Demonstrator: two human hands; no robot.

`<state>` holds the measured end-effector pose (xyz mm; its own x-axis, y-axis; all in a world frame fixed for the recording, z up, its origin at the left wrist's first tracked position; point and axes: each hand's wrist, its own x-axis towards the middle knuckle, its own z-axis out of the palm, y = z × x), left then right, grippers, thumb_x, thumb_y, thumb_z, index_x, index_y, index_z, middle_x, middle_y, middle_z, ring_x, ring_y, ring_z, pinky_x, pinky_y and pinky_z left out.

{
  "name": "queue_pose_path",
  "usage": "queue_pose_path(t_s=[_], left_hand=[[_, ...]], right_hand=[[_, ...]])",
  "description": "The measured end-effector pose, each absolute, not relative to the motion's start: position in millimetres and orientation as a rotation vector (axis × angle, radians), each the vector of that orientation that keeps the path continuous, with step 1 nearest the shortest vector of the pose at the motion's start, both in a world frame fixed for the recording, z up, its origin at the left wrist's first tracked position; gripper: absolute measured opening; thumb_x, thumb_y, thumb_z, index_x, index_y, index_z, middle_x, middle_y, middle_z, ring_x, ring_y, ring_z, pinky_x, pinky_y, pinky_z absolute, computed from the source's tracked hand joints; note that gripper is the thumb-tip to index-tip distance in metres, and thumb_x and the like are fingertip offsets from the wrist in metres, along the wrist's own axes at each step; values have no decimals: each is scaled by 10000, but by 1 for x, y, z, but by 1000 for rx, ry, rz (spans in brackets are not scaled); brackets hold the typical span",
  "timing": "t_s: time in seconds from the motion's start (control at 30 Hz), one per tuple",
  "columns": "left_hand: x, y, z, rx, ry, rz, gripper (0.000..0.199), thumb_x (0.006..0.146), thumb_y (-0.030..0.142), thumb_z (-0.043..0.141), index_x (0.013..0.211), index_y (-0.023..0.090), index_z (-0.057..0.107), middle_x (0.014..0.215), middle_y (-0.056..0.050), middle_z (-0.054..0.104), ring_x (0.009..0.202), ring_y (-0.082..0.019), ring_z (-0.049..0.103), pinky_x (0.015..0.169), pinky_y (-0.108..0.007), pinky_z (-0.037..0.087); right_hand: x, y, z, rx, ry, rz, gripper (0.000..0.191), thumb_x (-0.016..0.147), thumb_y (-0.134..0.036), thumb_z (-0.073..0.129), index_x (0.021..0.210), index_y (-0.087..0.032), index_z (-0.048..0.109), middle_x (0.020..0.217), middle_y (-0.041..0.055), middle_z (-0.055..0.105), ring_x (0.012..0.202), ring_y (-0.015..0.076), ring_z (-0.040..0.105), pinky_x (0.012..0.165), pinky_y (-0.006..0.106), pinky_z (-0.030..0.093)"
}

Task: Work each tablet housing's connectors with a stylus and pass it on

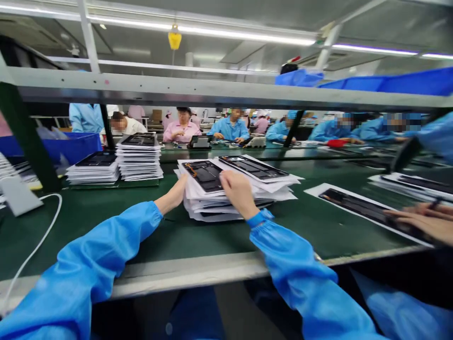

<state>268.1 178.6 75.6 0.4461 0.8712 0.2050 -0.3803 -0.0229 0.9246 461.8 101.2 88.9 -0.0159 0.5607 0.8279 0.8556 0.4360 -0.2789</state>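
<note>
A stack of white sheets [208, 206] with black flat panels on top stands on the green table in front of me. My left hand [174, 194] is at the left edge of this stack, its fingers closed against the sheets. My right hand [238, 190] is closed at the right edge of the top left black panel [204, 176], which has an orange strip at its upper left corner. What the fingertips pinch is partly hidden. A second black panel [252, 167] lies on the right half of the stack.
Two more stacks [139, 160] stand at the back left, near a blue bin [76, 150] and a white cable [49, 231]. At the right, another person's hands [430, 219] touch a long black panel [357, 205]. A metal shelf [212, 92] crosses above the green table [155, 241].
</note>
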Motion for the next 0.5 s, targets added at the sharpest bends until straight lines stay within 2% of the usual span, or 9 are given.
queue_pose_path(t_s=[0.07, 0.1, 0.17, 0.23, 0.27, 0.37, 0.43, 0.5], left_hand=[[224, 163, 75, 1404, 596, 1083, 390, 935, 394, 673, 1272, 199, 647, 1428, -106, 571, 1355, -299, 492, 1186, -518, 321], [199, 154, 75, 1509, 642, 1075, 369, 908, 373, 703, 1239, 210, 681, 1409, -94, 597, 1375, -305, 474, 1216, -498, 270], [147, 133, 72, 1685, 736, 1045, 322, 878, 346, 725, 1180, 233, 729, 1358, -73, 643, 1379, -314, 468, 1243, -473, 206], [102, 107, 66, 1830, 825, 993, 315, 876, 340, 709, 1173, 239, 739, 1316, -74, 668, 1352, -327, 491, 1241, -495, 201], [84, 92, 61, 1890, 857, 956, 317, 871, 332, 706, 1172, 239, 741, 1288, -79, 682, 1325, -334, 517, 1232, -511, 220], [51, 45, 38, 2063, 878, 809, 334, 855, 273, 700, 1186, 239, 731, 1276, -91, 691, 1262, -338, 580, 1193, -535, 304], [43, 18, 18, 2363, 868, 662, 416, 948, 254, 576, 1362, 258, 615, 1475, -88, 555, 1389, -323, 480, 1208, -538, 290], [41, 2, 1, 2655, 914, 558, 459, 1001, 265, 502, 1460, 270, 502, 1556, -81, 465, 1459, -309, 399, 1228, -548, 267]], right_hand=[[444, 83, 82, -1195, -1760, -417, 365, 1025, -318, 375, 1134, -183, 696, 1219, 194, 703, 1249, 349, 590, 1068, 611, 398], [432, 71, 75, -1158, -1834, -410, 360, 1028, -302, 371, 1165, -191, 686, 1239, 188, 694, 1238, 342, 597, 1062, 601, 415], [402, 47, 57, -1048, -2081, -345, 286, 1009, -306, 441, 1107, -275, 708, 1174, 113, 728, 1118, 303, 665, 960, 510, 527], [370, 36, 41, -960, -2330, -256, 210, 987, -310, 523, 1083, -333, 709, 1163, 60, 737, 1031, 260, 694, 823, 416, 589], [355, 37, 34, -949, -2414, -224, 192, 988, -313, 545, 1100, -329, 699, 1174, 57, 729, 1010, 239, 694, 801, 386, 595], [325, 63, 23, -1049, -2503, -188, 201, 1005, -342, 568, 1161, -254, 658, 1205, 86, 680, 1002, 188, 665, 853, 359, 582], [318, 89, 21, -1137, -2512, -166, 228, 999, -365, 584, 1172, -231, 648, 1226, 86, 654, 1012, 179, 654, 874, 365, 576], [316, 111, 22, -1194, -2524, -121, 249, 992, -370, 594, 1191, -229, 641, 1254, 87, 640, 1036, 188, 650, 885, 376, 574]])
